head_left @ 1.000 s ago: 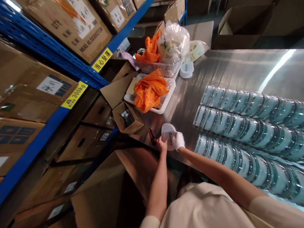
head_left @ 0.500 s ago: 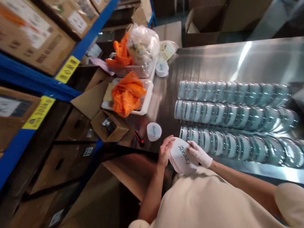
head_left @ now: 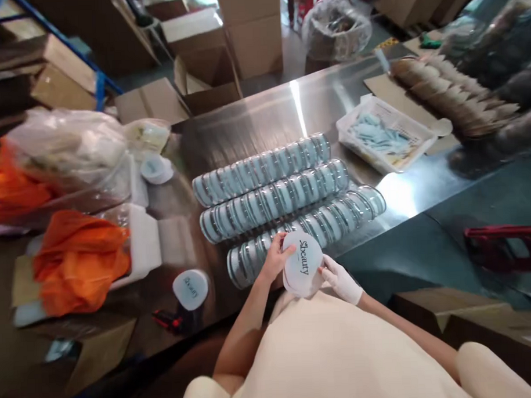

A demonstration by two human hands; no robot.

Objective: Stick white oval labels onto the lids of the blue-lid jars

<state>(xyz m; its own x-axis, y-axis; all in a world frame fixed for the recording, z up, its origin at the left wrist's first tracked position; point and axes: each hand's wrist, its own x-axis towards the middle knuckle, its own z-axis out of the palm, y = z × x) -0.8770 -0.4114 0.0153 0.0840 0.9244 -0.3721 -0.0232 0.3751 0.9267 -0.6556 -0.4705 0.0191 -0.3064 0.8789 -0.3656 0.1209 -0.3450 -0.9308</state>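
Observation:
Close to my body, at the table's front edge, both hands hold white rounded cards printed with "beauty". More than one card shows, the lower ones peeking out below the top one. My bare left hand grips their left side, thumb on the face. My right hand, in a white glove, has its fingertips closed on the right edge. Just beyond the hands lie three rows of clear round containers with pale contents, tipped on their sides. Another such card or stack lies on the table to the left.
A red and black cutter lies at the left front. Orange cloth and a white tray stand left, near a small card stack. A white basket with pale blue pieces and stacked brown cups sit right.
My view has swung to the right, bringing the basket and brown cups into sight. The cards are now turned flatter towards me, and my left thumb lies over their face.

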